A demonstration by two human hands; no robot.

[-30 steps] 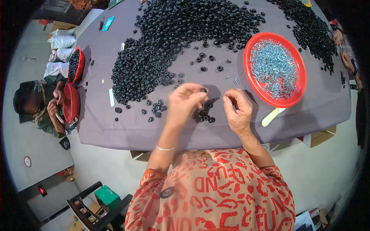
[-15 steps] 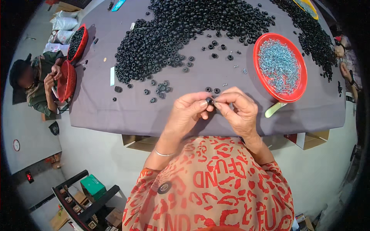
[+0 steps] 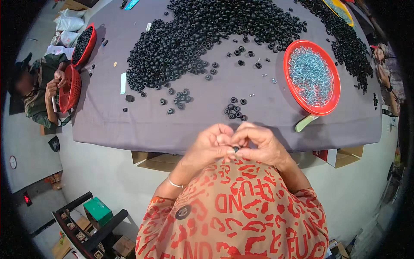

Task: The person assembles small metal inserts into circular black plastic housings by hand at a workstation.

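Close to my body, at the table's front edge, both hands meet around a small round black knob point(image 3: 236, 149). My left hand point(image 3: 209, 145) pinches it between thumb and fingers. From the other side, my right hand point(image 3: 264, 146) has its thumb and fingers closed on the same piece. Fingers cover most of the knob, and any small part in it is hidden. Just beyond my hands lies a small cluster of similar black knobs point(image 3: 232, 115). A large heap of them point(image 3: 172, 60) spreads over the grey tablecloth point(image 3: 164, 129).
To the right, a red plate point(image 3: 335, 93) holds small silvery metal parts, with a pale green handle point(image 3: 306, 123) beside it. Another person point(image 3: 41, 93) sits at the left by red baskets point(image 3: 71, 88); a further person's hands point(image 3: 383, 71) show at the far right. Cardboard boxes point(image 3: 345, 157) stand below the table.
Both hands have drawn back toward my body with the knob, from over the table to its front edge. The cluster of knobs they were covering now shows.
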